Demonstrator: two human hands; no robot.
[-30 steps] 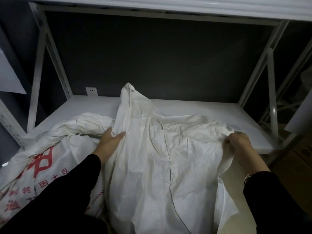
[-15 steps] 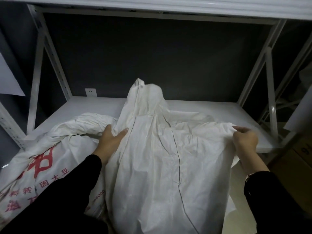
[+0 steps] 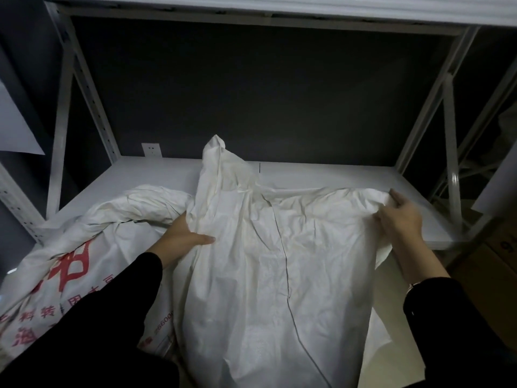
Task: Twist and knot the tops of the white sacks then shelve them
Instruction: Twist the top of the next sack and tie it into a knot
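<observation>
A plain white sack [image 3: 268, 264] lies across the front edge of the white shelf board [image 3: 321, 177], its twisted top [image 3: 216, 152] poking upward toward the back. My left hand [image 3: 181, 236] grips the sack's left edge, thumb on top and fingers tucked under the fabric. At the sack's upper right corner my right hand [image 3: 400, 217] holds the bunched cloth with curled fingers. A second white sack [image 3: 84, 247], printed with red characters, lies to the left, half on the shelf; my left sleeve covers part of it.
White metal rack uprights [image 3: 450, 163] stand at both sides, and an upper shelf [image 3: 279, 7] runs overhead. A wall socket [image 3: 151, 149] sits at the shelf's back left. Cardboard boxes [image 3: 500, 247] are on the floor at the right. Bare board shows behind the sacks.
My right hand has moved up and to the right, drawing the sack's corner farther onto the shelf. My left hand has slipped its fingers under the left edge. The twisted top shifted slightly.
</observation>
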